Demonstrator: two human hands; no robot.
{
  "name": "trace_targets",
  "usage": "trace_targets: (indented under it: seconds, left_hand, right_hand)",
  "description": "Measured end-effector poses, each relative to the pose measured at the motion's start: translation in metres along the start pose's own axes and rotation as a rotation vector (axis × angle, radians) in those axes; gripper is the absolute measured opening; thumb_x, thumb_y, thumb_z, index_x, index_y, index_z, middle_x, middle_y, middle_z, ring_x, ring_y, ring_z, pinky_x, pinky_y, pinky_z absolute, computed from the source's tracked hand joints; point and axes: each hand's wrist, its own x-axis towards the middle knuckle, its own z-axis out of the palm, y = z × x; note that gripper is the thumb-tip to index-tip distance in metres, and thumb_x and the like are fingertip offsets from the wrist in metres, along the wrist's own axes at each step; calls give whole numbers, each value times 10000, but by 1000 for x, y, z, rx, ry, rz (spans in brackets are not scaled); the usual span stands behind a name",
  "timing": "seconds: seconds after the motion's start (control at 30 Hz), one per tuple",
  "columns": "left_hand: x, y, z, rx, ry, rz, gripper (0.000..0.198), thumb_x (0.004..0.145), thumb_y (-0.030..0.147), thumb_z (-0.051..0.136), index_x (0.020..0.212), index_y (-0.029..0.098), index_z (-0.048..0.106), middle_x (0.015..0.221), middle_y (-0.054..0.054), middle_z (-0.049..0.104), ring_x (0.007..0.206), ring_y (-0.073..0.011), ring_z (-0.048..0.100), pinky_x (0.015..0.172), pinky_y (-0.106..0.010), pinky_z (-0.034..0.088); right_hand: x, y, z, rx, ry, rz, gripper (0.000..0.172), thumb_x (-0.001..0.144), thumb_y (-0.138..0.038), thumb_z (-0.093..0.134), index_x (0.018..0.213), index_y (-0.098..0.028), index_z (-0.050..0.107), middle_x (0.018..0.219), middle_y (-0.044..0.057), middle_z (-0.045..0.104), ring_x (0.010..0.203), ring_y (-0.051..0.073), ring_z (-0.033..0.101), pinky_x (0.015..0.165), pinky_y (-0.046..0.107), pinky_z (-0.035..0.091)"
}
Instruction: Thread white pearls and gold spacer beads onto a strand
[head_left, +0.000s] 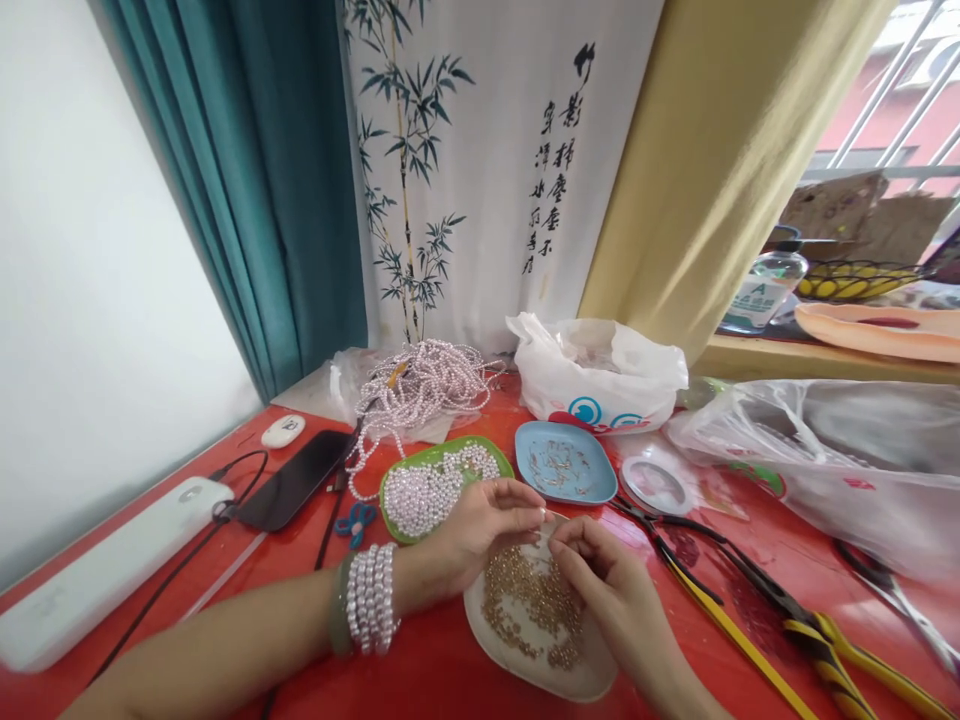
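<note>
My left hand (487,525) is closed in a pinch, with a small whitish bead (543,514) at its fingertips. Close beside it, my right hand (604,575) also has thumb and forefinger pressed together; what they pinch is too small to name. A thin pale line seems to run between the fingertips. Below both hands lies a white dish (525,678) with scattered gold beads (532,595). Behind my left hand is a green tray (385,512) full of pearly beads (420,500). Several strands of pearly beads (373,600) circle my left wrist.
A blue tray (600,490) holds small metal pieces. To the right lie pliers (780,595), a tape roll (656,485) and scissors (892,590). Bead strings (427,385) and plastic bags (600,375) stand behind. A phone (300,480) and white power strip (112,565) occupy the left.
</note>
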Motion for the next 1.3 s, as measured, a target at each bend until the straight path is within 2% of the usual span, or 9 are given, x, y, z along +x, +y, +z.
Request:
trace_targets:
  seconds: [0.17,0.47,0.67,0.9,1.2,1.3]
  left_hand:
    - [-1,-4,-2,49,-29,35,192,521,150,773,652,105,640,632,-14,615,593,-89,559,626,-214,424]
    - [1,-12,-8,130,-35,107,177,546,152,759,685,121,654,658,-16,622,617,-103,558,637,-224,420]
    - [0,-10,-4,120,-8,134,153,528,141,761,642,123,661,680,-29,646,649,-115,572,684,-238,424]
    - [-2,-8,-3,101,-21,124,134,534,142,753,635,121,667,640,-23,637,616,-109,565,666,-235,422]
    - [-1,-8,-3,159,-16,164,127,562,133,737,654,124,649,659,-21,631,637,-108,564,657,-227,424]
    - [-2,-7,-2,115,6,157,136,588,146,733,686,128,640,674,-7,615,636,-93,556,639,-211,431]
  right_hand:
    - [-2,0,0,-16,-1,9,231,802,-377,472,704,-172,515,494,-64,374,445,91,356,422,213,283]
    - [-6,1,1,26,-26,-23,228,844,-376,443,718,-187,465,522,-57,434,448,92,403,432,211,322]
    - [-4,6,1,83,-73,-28,220,864,-372,425,740,-191,439,567,-56,445,459,85,412,437,208,329]
    - [-4,7,2,85,-101,-14,202,875,-360,420,767,-191,444,586,-56,447,478,86,419,455,213,339]
    - [-3,8,0,76,-83,-16,206,864,-371,429,766,-192,452,594,-49,463,494,92,435,468,215,352]
    - [-4,7,-1,60,-62,2,198,855,-369,437,757,-198,451,571,-56,461,484,94,437,466,214,354]
